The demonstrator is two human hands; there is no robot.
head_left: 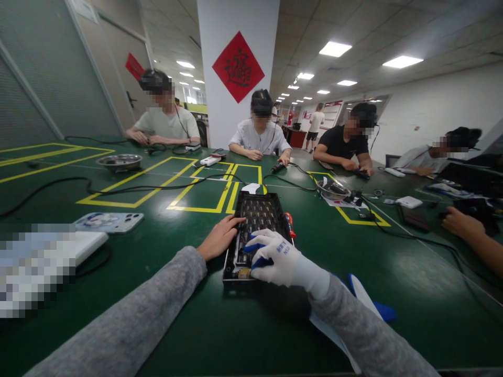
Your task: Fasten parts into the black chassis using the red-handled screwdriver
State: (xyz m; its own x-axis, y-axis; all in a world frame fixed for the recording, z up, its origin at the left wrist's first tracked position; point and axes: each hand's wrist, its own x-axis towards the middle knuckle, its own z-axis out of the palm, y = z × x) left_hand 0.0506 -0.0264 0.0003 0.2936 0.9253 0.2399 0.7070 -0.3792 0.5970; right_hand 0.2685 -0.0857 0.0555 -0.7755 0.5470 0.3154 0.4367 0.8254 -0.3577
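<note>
In front of me on the green table lies a long, open black case (257, 210) with rows of small parts inside. My left hand (222, 234), bare, is at the case's left rim, its fingers laid over the edge and gripping it. A white glove with blue fingertips covers my right hand (277, 257). Its fingers are bent down into the near end of the case, beside a dark part (242, 257); what they hold, if anything, is hidden. Against the case's right side rests a red-handled screwdriver (290, 225).
Another blue-and-white glove (367, 298) lies by my right forearm. Left are a phone (109, 222) and a white box (88, 246). Metal bowls (120, 162) and black cables (157, 187) sit farther off. Several people work around the table; one person's hand (463, 226) is at right.
</note>
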